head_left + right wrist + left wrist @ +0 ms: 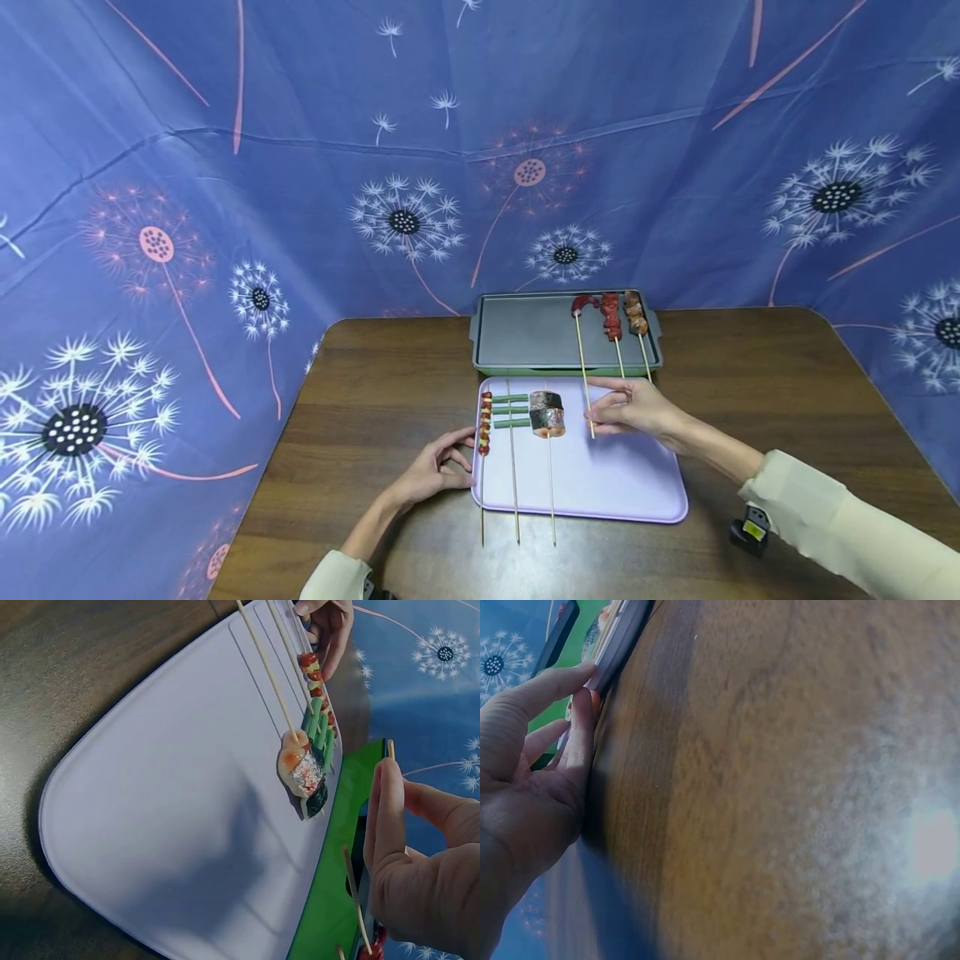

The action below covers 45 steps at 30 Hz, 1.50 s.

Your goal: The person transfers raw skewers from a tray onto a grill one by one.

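The person's bare left hand (544,772) has its thumb and fingertips at the rim of a flat, pale purple tray (622,636), seen nearly edge-on above the hand. Thin, straight, pale wooden sticks (609,628) lie on it, also above the hand, and a small, rounded orange-red piece (595,702) shows just beside the fingertips. Behind the hand are a flat bright green surface (577,645), a dark straight-edged strip (557,636) and blue cloth (502,641) printed with a white dandelion. Right of the hand spreads the brown wood-grain desk (780,765), glaring white farthest from it.
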{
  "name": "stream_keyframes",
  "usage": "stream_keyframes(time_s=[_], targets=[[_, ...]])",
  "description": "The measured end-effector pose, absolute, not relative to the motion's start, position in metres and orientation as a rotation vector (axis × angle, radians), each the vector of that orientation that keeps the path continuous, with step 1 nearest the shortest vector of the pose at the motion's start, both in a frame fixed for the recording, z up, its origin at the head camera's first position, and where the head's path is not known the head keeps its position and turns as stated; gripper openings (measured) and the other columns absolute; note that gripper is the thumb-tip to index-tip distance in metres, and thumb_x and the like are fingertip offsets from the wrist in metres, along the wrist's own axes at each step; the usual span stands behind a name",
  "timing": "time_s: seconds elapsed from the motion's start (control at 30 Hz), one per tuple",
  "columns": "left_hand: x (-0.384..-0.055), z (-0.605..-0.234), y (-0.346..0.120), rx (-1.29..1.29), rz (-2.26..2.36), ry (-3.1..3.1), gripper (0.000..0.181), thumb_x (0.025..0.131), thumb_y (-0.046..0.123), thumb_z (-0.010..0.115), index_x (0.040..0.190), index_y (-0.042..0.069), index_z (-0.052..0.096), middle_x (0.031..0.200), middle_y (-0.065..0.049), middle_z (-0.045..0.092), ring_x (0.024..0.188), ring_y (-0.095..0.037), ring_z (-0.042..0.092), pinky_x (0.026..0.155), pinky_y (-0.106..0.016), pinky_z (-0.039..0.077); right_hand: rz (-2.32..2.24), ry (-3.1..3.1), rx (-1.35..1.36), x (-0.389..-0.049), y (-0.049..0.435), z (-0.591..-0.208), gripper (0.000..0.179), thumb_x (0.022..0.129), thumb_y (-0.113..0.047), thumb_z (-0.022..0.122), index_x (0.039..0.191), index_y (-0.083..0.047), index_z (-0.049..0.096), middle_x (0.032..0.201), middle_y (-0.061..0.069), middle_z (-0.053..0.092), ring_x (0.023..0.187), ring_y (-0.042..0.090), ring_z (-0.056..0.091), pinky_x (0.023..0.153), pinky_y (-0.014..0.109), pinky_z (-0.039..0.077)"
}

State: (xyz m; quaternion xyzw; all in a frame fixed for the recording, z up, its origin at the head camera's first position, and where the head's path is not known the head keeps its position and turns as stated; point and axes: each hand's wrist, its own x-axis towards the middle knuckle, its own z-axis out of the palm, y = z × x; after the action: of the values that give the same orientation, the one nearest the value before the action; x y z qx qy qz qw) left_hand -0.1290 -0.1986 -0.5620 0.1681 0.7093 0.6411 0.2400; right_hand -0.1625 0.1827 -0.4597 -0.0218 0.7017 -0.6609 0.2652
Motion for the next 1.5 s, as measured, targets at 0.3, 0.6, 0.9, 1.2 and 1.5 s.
stream_keyframes(time_s=[0.3, 0.6, 0.9, 1.2, 1.5], targets=[[-0.129, -0.562, -0.199, 0.482, 1.751, 1.947, 0.084, 0.083, -0.006, 0.077, 0.155, -0.003, 0.035, 0.142, -0.034, 0.045, 0.097, -0.008, 0.063, 0.079, -0.020, 0.061, -1.777, 1.946, -0.090, -0.164, 0.180, -0.463, 0.076, 0.092, 0.006, 0.066, 0.154, 0.017, 0.023, 0.095, 0.010, 0.077, 0.086, 0.019, 0.076, 0.082, 0.032, 0.064], [-0.128, -0.563, -0.199, 0.480, 1.744, 1.960, 0.083, 0.082, -0.008, 0.076, 0.155, -0.004, 0.035, 0.141, -0.035, 0.045, 0.097, -0.009, 0.063, 0.079, -0.020, 0.061, -1.738, 1.962, -0.244, -0.153, 0.193, -0.461, 0.067, 0.097, 0.007, 0.058, 0.150, 0.022, 0.021, 0.106, 0.031, 0.072, 0.090, 0.019, 0.076, 0.084, 0.035, 0.064], [-0.127, -0.560, -0.199, 0.444, 1.703, 1.973, 0.085, 0.083, -0.006, 0.076, 0.156, 0.001, 0.036, 0.143, -0.029, 0.046, 0.098, -0.009, 0.063, 0.078, -0.018, 0.059, -1.812, 1.732, -0.257, -0.120, 0.200, -0.451, 0.065, 0.103, -0.005, 0.057, 0.151, 0.021, 0.021, 0.110, 0.015, 0.075, 0.098, 0.016, 0.076, 0.092, 0.037, 0.061], [-0.128, -0.557, -0.200, 0.445, 1.718, 1.962, 0.083, 0.083, -0.006, 0.076, 0.156, 0.001, 0.037, 0.143, -0.029, 0.046, 0.098, -0.009, 0.063, 0.077, -0.017, 0.059, -1.804, 1.637, -0.368, -0.090, 0.188, -0.456, 0.061, 0.106, -0.012, 0.054, 0.151, 0.018, 0.026, 0.114, 0.007, 0.075, 0.101, 0.018, 0.075, 0.089, 0.038, 0.063], [-0.128, -0.559, -0.199, 0.436, 1.699, 1.970, 0.084, 0.083, -0.005, 0.077, 0.156, 0.000, 0.036, 0.144, -0.029, 0.046, 0.099, -0.011, 0.063, 0.078, -0.018, 0.058, -1.848, 1.496, -0.350, -0.067, 0.168, -0.492, 0.060, 0.105, -0.008, 0.053, 0.149, 0.021, 0.024, 0.112, 0.012, 0.074, 0.096, 0.018, 0.075, 0.082, 0.030, 0.064]])
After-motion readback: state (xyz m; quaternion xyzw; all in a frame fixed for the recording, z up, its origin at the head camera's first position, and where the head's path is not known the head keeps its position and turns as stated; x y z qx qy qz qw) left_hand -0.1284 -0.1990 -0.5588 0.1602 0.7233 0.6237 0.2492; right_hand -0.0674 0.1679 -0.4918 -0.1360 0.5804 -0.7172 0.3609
